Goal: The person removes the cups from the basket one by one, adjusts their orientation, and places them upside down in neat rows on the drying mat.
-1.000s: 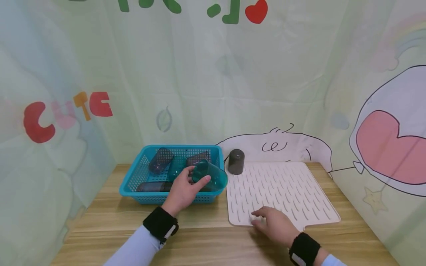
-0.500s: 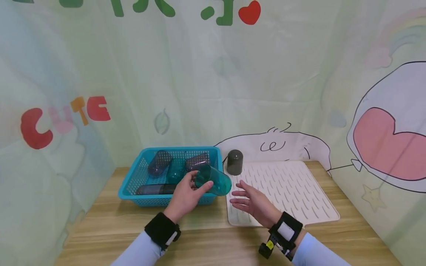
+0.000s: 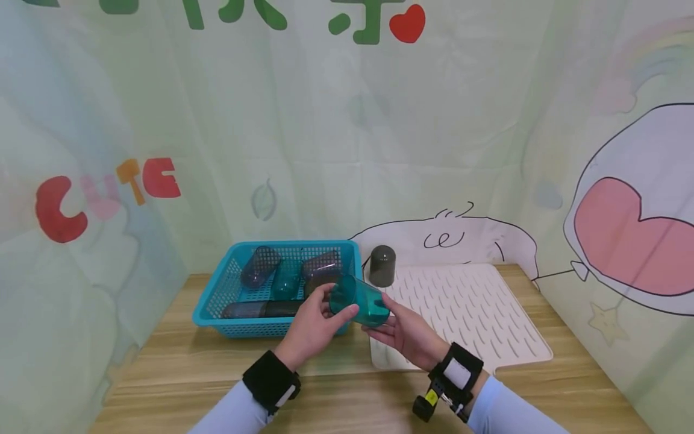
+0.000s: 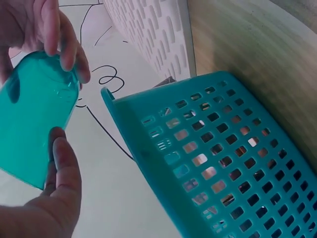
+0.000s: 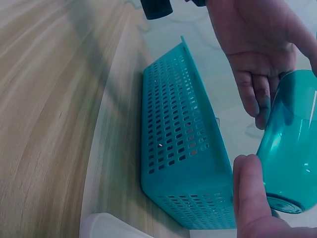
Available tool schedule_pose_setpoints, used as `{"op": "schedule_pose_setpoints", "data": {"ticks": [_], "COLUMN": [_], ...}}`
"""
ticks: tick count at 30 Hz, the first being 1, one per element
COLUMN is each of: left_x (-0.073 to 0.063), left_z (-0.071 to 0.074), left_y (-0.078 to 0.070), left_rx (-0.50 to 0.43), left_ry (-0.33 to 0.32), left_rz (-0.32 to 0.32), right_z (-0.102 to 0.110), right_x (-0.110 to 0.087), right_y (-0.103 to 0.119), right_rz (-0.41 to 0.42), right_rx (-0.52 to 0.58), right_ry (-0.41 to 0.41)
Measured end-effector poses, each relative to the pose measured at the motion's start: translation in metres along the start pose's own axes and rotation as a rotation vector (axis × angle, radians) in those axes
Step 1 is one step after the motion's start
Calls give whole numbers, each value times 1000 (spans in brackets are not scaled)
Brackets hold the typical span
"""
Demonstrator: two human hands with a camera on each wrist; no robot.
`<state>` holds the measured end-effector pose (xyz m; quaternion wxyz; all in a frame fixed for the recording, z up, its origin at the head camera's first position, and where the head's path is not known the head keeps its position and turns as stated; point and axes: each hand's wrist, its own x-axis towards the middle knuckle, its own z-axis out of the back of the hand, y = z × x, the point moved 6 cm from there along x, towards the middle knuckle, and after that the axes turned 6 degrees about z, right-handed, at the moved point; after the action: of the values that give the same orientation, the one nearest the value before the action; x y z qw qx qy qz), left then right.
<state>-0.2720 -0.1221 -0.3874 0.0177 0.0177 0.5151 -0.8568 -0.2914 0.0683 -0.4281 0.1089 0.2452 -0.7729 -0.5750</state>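
Observation:
A clear teal plastic cup [image 3: 360,300] is held tilted in the air between both hands, in front of the basket's right end. My left hand [image 3: 311,325] grips it near the open rim, thumb in front and fingers behind. At the cup's base end, my right hand [image 3: 408,333] has its thumb on top and fingers underneath. In the left wrist view the teal cup [image 4: 37,116] sits between the two hands. The right wrist view shows the cup [image 5: 292,144] with its round base toward the right hand's fingers [image 5: 250,186].
A blue perforated basket [image 3: 203,304] holds several tinted cups, among them a teal cup [image 3: 286,280] and a purplish cup [image 3: 260,266]. A dark grey cup [image 3: 382,266] stands upside down at the back left corner of a white ridged drying mat [image 3: 461,307]. A patterned curtain hangs behind.
The right hand has risen from the mat's front edge and moved left to take the cup's base end. The left hand has carried the cup slightly right and down, away from the basket.

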Motion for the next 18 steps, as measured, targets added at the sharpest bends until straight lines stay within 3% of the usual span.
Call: {"op": "schedule_pose_setpoints", "data": {"ticks": [9, 15, 18], "left_x": [0, 0, -1], "left_z": [-5, -4, -1], "left_y": [6, 8, 5], "left_rx": [34, 56, 173], "left_ry": [61, 76, 27], "left_rz": [10, -59, -128], "right_z": [9, 19, 24], "right_x": [1, -1, -3], "right_y": [3, 5, 9], "right_rz": [65, 81, 100], "right_rx": [-33, -88, -144], "right_ry": [-31, -136, -192]}}
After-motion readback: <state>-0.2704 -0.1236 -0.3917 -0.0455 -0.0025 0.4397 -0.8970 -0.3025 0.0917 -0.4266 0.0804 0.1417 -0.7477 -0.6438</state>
